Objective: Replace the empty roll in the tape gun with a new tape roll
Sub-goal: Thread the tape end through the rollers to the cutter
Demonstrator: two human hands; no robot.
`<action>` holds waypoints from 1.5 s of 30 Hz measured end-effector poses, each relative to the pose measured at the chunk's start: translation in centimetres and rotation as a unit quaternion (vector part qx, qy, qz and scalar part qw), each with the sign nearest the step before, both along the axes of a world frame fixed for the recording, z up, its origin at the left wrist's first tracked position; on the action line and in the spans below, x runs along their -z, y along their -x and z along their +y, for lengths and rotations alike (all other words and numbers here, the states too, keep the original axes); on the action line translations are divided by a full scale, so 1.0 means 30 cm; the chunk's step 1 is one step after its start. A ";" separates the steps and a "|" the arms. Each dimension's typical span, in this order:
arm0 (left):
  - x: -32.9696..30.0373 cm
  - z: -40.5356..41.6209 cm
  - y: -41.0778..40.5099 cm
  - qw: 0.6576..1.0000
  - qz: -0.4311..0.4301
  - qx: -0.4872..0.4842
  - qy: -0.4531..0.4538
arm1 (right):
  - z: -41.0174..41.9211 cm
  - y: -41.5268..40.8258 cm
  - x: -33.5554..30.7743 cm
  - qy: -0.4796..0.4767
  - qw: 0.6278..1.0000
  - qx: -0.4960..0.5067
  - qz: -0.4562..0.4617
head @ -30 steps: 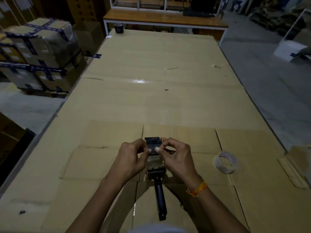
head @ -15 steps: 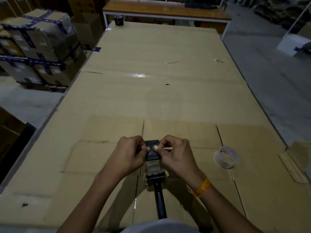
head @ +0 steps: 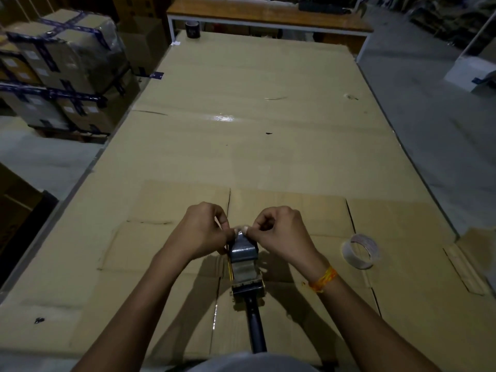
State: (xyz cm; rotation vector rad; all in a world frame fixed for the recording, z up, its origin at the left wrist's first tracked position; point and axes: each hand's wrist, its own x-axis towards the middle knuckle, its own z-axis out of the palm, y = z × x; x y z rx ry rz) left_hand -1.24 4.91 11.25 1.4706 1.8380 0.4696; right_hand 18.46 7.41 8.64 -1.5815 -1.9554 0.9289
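Observation:
The tape gun [head: 245, 267] lies on the cardboard-covered table [head: 255, 146] right in front of me, its dark handle pointing back toward my body. A tape roll sits in its frame. My left hand [head: 200, 232] and my right hand [head: 279, 234] meet at the gun's far end, and both pinch the free end of the tape [head: 240, 232] between thumb and fingers. The tape runs from the roll up to my fingertips. A near-empty clear roll [head: 361, 251] lies flat on the cardboard to the right of my right wrist.
A dark tape roll [head: 192, 29] stands at the table's far left corner. Taped cartons [head: 61, 73] are stacked on the floor to the left. A wooden bench [head: 268, 12] runs behind the table. Bare floor lies to the right.
Both hands moved slightly away from me and came together at the gun's far end, drawing the tape end out over the front. The camera tilted down a little.

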 end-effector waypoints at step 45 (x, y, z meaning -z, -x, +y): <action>0.203 0.052 -0.055 0.800 -0.468 -0.270 0.261 | 0.084 0.029 0.126 0.396 0.858 0.120 0.305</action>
